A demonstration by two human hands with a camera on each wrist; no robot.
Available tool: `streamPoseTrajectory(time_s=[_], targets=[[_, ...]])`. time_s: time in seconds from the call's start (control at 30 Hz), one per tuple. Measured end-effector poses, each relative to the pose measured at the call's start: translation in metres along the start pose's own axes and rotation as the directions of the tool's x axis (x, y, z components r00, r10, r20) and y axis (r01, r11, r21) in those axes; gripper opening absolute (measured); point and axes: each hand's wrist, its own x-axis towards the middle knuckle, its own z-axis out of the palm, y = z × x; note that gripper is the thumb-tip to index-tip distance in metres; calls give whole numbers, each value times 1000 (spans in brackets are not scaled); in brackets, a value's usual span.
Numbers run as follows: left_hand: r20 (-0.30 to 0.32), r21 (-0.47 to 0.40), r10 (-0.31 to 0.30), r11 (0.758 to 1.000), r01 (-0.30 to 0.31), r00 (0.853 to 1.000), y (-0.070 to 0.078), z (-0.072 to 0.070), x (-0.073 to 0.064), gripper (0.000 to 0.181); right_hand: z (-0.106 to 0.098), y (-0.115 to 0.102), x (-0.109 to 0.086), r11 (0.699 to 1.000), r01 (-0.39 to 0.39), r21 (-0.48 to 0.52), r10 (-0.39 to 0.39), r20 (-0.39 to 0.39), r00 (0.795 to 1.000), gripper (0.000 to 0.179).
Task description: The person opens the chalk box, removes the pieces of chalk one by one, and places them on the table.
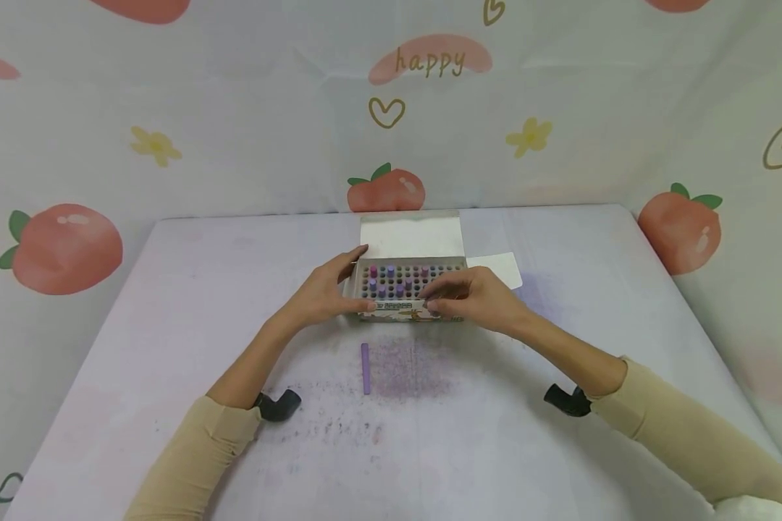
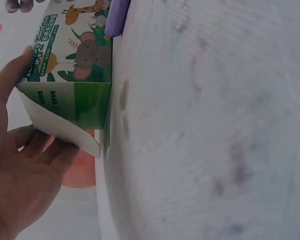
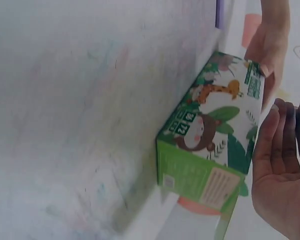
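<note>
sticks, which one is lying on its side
The purple stick on the table in front of the open box; the other sticks stand upright in its holes.

1. A small, screened-off tabletop work corner; whether in a home, classroom or studio cannot be told.
2. A creased white hanging sheet [image 1: 267, 130], printed with red fruit [image 1: 68, 250], gold outline hearts [image 1: 387, 128], yellow flowers [image 1: 529, 137] and "happy", borders the back and both sides.
3. The flat white table [image 1: 137, 347] carries powdery purple smudges [image 1: 410, 369].
4. A white-and-green cardboard box with cartoon animals [image 3: 210, 112] and slim purple stick [image 1: 366, 369] suggest a craft table.
</note>
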Motion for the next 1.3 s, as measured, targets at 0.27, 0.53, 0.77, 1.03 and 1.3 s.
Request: streamPoseTrajectory(time_s=[0.27,0.53,0.77,1.03,1.3], targets=[[2,21,3,1000,-3,1000,0,0,1,103,-13,4,3,999,3,-37,-4,-33,999,18],[-1,12,15,1000,-15,1000,1,-1,0,103,-24,6,3,998,-21,-62,14,-118,993,17],[-1,13,6,1000,-6,1000,1,-1,1,103,-29,10,2,997,-38,-67,27,-146,989,17],[3,-79,30,996,-29,1000,-2,1,1,104,-31,20,3,992,-81,-99,64,-162,985,19],[-1,-84,27,996,-27,1000,-2,2,1,104,-29,29,3,989,-80,-121,59,-163,985,20]])
